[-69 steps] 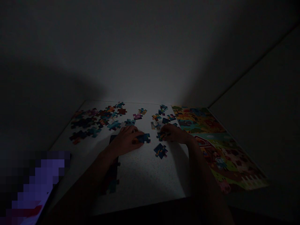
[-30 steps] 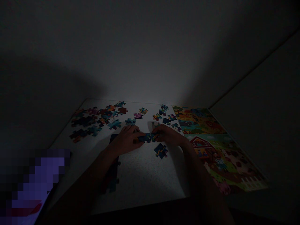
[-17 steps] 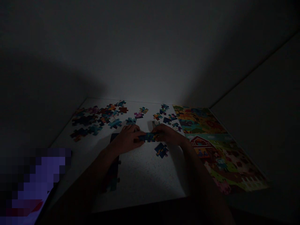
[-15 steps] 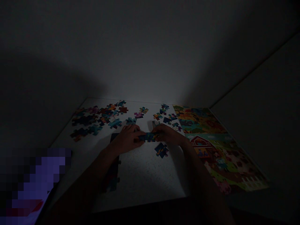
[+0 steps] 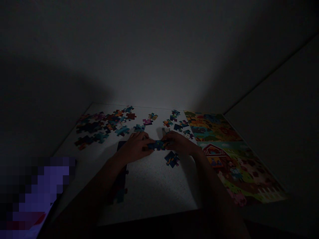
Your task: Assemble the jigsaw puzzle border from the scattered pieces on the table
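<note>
If left hand (image 5: 134, 146) and right hand (image 5: 178, 143), grips clamped on abutting pieces (image 5: 158, 145), press unevenly, these may buckle.

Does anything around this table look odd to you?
Yes: the purple patch at lower left, beside the table. It's broken into coarse blocks, unlike the sharper puzzle pieces, so what it shows can't be told. Nothing looks spilled.
</note>
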